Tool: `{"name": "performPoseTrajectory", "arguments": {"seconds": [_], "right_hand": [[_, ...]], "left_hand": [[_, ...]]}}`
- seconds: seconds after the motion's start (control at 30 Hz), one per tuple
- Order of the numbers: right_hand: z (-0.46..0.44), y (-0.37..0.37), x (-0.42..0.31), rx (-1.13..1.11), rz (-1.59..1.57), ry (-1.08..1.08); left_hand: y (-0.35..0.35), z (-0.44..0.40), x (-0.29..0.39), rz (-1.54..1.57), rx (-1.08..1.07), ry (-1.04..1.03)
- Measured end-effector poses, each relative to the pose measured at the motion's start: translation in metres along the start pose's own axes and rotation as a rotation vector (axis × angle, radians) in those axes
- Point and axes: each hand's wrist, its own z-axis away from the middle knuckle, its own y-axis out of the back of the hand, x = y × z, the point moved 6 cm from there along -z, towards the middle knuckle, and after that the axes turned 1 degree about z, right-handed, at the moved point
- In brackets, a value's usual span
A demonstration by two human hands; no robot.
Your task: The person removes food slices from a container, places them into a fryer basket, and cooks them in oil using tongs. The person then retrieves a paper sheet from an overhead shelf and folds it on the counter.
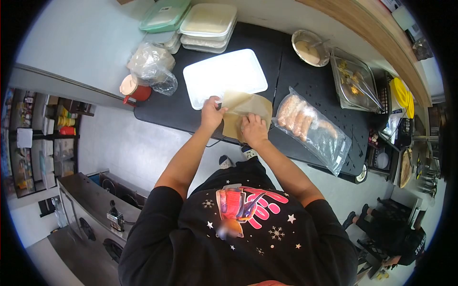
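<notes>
A sheet of brown paper lies at the front edge of the black table, partly over the near right corner of a white plastic lid or tray. My left hand is closed at the paper's left edge, by the tray's near rim; what its fingers pinch is too small to make out. On the paper's lower right part rests my right hand, its fingers bent and slightly apart. To the right of it lies a clear plastic bag with several sausage-like pieces inside.
Stacked containers, a plastic bag and a red cup stand at the left. At the back right are a bowl and a metal tray with tongs. Another person is at the lower right.
</notes>
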Motion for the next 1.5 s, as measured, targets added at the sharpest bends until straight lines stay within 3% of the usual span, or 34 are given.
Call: {"name": "performPoseTrajectory", "arguments": {"seconds": [0.03,0.13,0.23,0.37,0.5,0.73,0.9,1.0,1.1,1.2,1.4,1.5], "right_hand": [[0.0,0.001,0.0,-0.024,-0.014,-0.008],[-0.003,-0.001,0.004,-0.088,-0.031,-0.023],[-0.005,-0.011,0.009,-0.171,-0.001,-0.018],[-0.001,0.01,0.02,-0.385,-0.02,-0.122],[0.003,0.005,0.031,-0.477,-0.012,-0.186],[0.005,0.016,0.03,-0.341,0.038,-0.228],[-0.008,-0.009,0.024,-0.33,0.042,-0.078],[-0.019,-0.018,0.031,-0.203,-0.226,-0.015],[-0.019,-0.006,0.039,-0.154,-0.192,-0.11],[-0.015,0.0,0.029,-0.236,-0.066,-0.173],[0.003,-0.007,0.025,-0.142,0.183,-0.185],[-0.002,-0.008,0.027,-0.28,0.113,-0.161]], "left_hand": [[0.012,0.004,0.017,-0.105,0.139,-0.077],[-0.009,0.009,0.045,-0.107,-0.194,-0.592],[-0.058,0.019,0.049,-0.439,-0.782,-0.598],[-0.089,0.027,0.017,-0.62,-0.668,-0.582],[-0.074,0.037,0.048,-0.746,-0.73,-0.462],[-0.073,0.053,0.056,-0.74,-0.567,-0.407],[-0.093,0.054,0.03,-0.663,-0.679,-0.451],[-0.087,0.054,0.037,-0.69,-0.71,-0.404],[-0.081,0.054,0.047,-0.784,-0.751,-0.358],[-0.083,0.053,0.049,-0.826,-0.775,-0.306],[-0.084,0.054,0.047,-0.81,-0.74,-0.31],[-0.085,0.053,0.046,-0.808,-0.762,-0.332]]}}
